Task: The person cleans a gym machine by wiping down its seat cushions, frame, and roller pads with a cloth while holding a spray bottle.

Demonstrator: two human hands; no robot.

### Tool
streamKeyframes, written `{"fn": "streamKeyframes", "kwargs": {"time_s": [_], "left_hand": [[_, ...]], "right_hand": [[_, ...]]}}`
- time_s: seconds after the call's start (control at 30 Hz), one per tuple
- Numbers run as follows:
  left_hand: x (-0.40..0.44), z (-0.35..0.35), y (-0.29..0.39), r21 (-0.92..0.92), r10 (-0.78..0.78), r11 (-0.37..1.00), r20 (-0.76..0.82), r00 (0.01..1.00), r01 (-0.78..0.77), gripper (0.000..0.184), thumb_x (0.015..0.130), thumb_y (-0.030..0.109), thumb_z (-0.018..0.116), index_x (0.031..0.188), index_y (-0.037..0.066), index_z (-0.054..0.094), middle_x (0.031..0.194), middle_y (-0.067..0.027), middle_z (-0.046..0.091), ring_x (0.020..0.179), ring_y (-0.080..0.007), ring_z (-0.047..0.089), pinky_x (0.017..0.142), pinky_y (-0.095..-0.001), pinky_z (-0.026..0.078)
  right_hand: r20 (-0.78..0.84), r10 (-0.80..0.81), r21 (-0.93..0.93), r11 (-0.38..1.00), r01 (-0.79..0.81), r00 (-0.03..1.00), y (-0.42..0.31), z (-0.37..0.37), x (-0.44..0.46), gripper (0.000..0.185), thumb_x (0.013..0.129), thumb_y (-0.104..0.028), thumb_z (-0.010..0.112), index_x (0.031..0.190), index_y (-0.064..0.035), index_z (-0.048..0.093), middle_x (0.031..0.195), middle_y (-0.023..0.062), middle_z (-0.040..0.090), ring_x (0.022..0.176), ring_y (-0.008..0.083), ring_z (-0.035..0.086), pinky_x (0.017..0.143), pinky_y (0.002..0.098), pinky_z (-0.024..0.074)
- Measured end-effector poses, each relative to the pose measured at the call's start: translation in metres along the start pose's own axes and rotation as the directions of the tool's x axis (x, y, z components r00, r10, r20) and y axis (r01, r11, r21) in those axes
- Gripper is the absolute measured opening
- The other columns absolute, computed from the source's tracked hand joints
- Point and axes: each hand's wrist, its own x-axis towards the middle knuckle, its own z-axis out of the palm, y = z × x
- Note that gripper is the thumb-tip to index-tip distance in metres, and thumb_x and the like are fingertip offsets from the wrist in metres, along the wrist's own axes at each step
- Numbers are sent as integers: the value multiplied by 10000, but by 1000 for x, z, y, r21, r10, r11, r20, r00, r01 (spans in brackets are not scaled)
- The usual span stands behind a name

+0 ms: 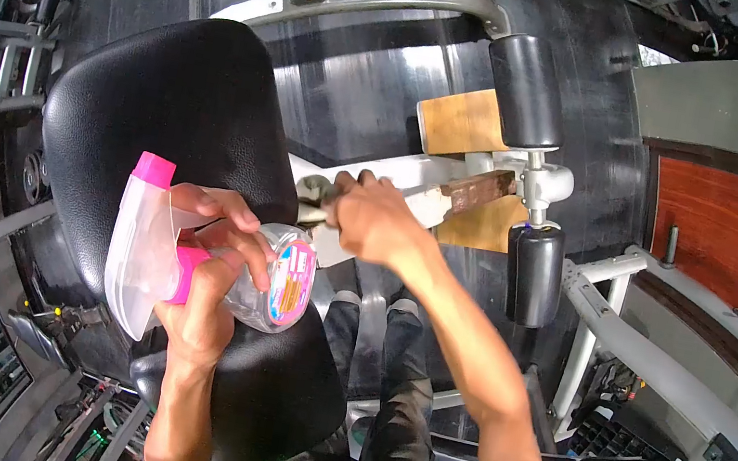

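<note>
My left hand point(207, 296) is wrapped round the neck of a clear spray bottle point(254, 307) with a white and pink trigger head and a colourful label. The bottle lies tilted over a black padded seat point(179, 91) of a gym machine. My right hand point(376, 220) is closed on a bunched greyish cloth point(317, 191), mostly hidden by the fingers. It presses at the white metal frame point(342, 247) just beside the seat's edge.
Black foam rollers point(527, 91) stand on a post to the right, near wooden-looking plates point(460, 121). A grey tubular frame point(663, 338) runs along the right side. A second black pad point(277, 401) is below the bottle, beside my legs. More gym equipment lines the left.
</note>
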Motion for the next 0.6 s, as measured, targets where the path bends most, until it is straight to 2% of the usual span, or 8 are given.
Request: {"fn": "streamKeyframes", "kwargs": {"time_s": [0.03,0.1,0.23,0.3,0.37,0.5,0.57,0.6], "left_hand": [[0,0,1,6,-12,1000,-5,1000,12,367,719,-24,471,1079,-13,400,909,-183,530,530,-201,556,604,-336,504],[0,1,3,12,-24,1000,-4,1000,24,368,720,-23,473,1080,-12,398,910,-181,527,529,-200,555,605,-338,504],[-2,3,2,23,-27,999,-15,1000,27,369,722,-18,481,1080,-7,396,908,-178,520,529,-198,552,610,-338,504],[-2,3,1,38,-15,999,-14,1000,16,368,722,-16,484,1080,-5,397,907,-178,519,529,-199,552,612,-337,504],[-3,4,0,56,-12,998,0,1000,12,366,729,-9,488,1085,-1,401,906,-178,516,529,-198,550,618,-341,504],[-2,4,3,77,12,997,30,999,-14,362,734,1,486,1087,3,405,906,-171,515,526,-194,544,621,-348,502],[-3,2,1,88,22,996,2,1000,-22,365,739,13,487,1095,7,406,912,-166,513,524,-187,538,623,-349,499],[-3,2,0,94,28,995,2,1000,-28,370,745,27,485,1105,8,405,921,-165,508,517,-185,534,626,-345,496]], "right_hand": [[-357,-88,53,992,114,930,-1,23,-16,241,716,-28,568,942,-63,641,1130,161,514,991,346,502,836,446,432],[-353,9,227,971,77,935,-9,33,-40,326,718,-38,587,1041,-65,624,1133,183,516,1039,361,500,858,449,455],[-600,28,82,996,27,799,29,91,-64,428,639,22,596,1053,-85,617,1135,161,521,1029,345,495,878,417,464],[-675,166,79,985,-153,719,61,102,-67,439,651,25,597,1074,-95,613,1096,144,527,999,348,504,846,423,465],[-643,403,201,909,-365,651,86,104,-61,358,718,19,571,1069,-54,591,1083,184,517,946,374,511,808,437,453],[-714,555,399,824,-403,427,65,110,-34,223,793,-10,527,1001,-31,606,1009,192,531,892,380,501,792,451,430],[-715,408,425,898,-110,567,13,91,-40,203,744,28,545,924,-37,614,948,215,567,933,397,511,818,458,436],[-649,427,442,885,-145,629,-11,105,-39,243,700,50,558,913,-51,616,976,214,572,951,389,520,831,455,451]]}}
